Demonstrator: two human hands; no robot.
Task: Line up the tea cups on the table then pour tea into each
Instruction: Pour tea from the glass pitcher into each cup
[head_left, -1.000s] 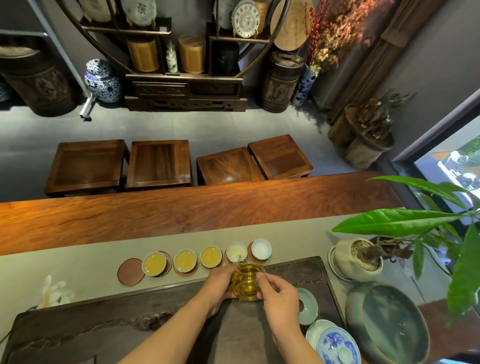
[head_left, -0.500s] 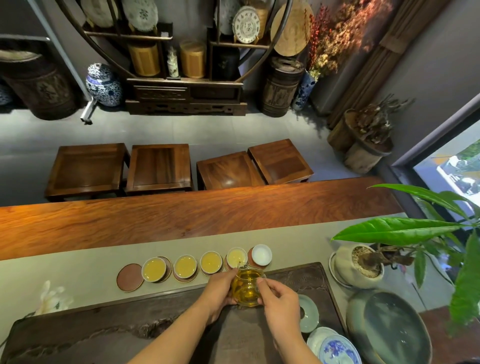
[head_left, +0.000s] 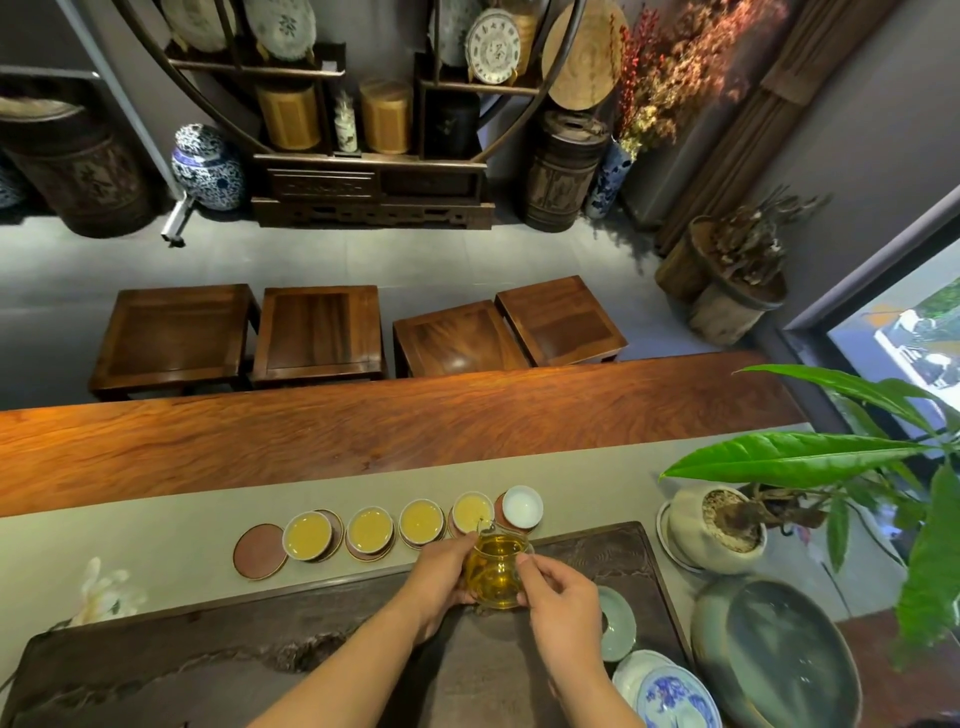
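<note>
Several small white tea cups stand in a row on brown coasters on the grey runner (head_left: 156, 540). The cup at far left (head_left: 307, 535) and those beside it, up to the fourth cup (head_left: 471, 510), hold yellow tea. The rightmost cup (head_left: 522, 506) looks empty. One bare coaster (head_left: 258, 551) lies left of the row. A glass pitcher (head_left: 496, 570) of amber tea sits between my hands, its spout near the fourth cup. My left hand (head_left: 441, 577) cups its left side; my right hand (head_left: 563, 597) holds its right side.
A dark wooden tea tray (head_left: 208, 654) lies under my arms. On its right are a celadon saucer (head_left: 618, 623), a blue-and-white lidded bowl (head_left: 675, 699) and a large glazed basin (head_left: 779, 654). A potted plant (head_left: 717, 527) stands at right, a white flower (head_left: 101, 592) at left.
The fourth cup went from partly filled to holding yellow tea. The pitcher and both hands stay near that cup's front edge.
</note>
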